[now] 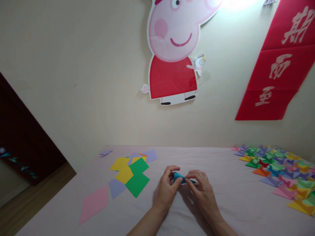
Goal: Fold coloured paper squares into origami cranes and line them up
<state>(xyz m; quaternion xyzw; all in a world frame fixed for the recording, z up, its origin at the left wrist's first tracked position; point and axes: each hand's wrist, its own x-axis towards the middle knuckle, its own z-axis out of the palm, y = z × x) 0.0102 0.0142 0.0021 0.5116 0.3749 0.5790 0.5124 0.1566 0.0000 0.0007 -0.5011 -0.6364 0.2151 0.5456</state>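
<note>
1. Head view: both bare hands meet above a pale pink cloth (228,183), near the middle of its front part, with a small folded blue paper (177,177) between them.
2. Left hand (167,186): thumb and curled fingers grip the wider end of the folded blue paper, the thumb lying along its near edge.
3. Right hand (201,186): thumb and fingertips pinch the same paper close to the left thumb; a narrow dark tip sticks out past the fingers on the right.
4. Left of the hands, loose paper squares lie partly overlapping: green squares (137,184) closest to the left hand, then yellow squares (119,163), with a lilac square (117,188) partly under them. A pink sheet (94,204) lies just apart, nearer the front.
5. Near the cloth's far left corner rests a small lilac folded piece (105,153).
6. Well to the right, many-coloured origami figures (261,172) stand in close rows, running out of view.
7. On the wall (86,98) behind hang a cartoon pig cutout (173,78) in a red dress and, farther right, a red banner (273,70) with pale characters.
</note>
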